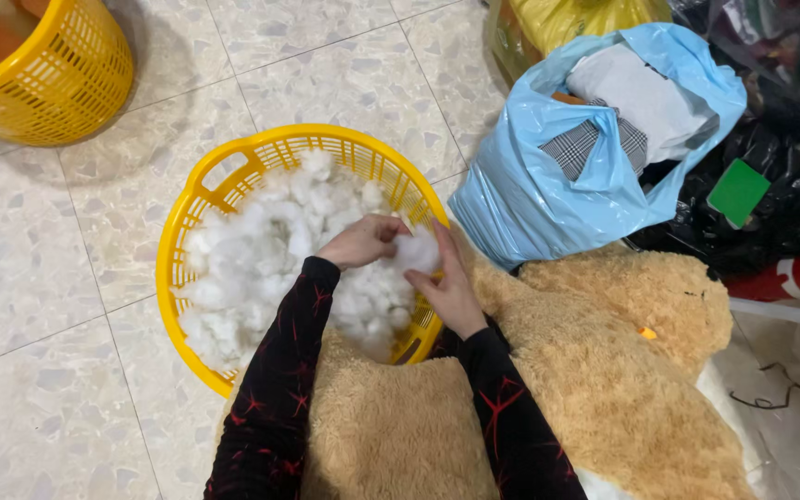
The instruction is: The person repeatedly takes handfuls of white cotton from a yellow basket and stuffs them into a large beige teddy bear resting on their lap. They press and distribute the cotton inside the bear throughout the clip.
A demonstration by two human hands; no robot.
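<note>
Hands met over the yellow basket [198, 199] of white stuffing, the left hand [361, 241] and right hand [451, 292] both pinched shut on one stuffing tuft [416, 250], beside the near tan plush toy [604, 352].

To my right a light-blue plastic bag [548, 199] lay open on the floor, checked and grey cloth inside. Behind it sat a yellow bag [576, 18]; beside it, a black bag [780, 213] bearing a green square label [738, 192].
</note>
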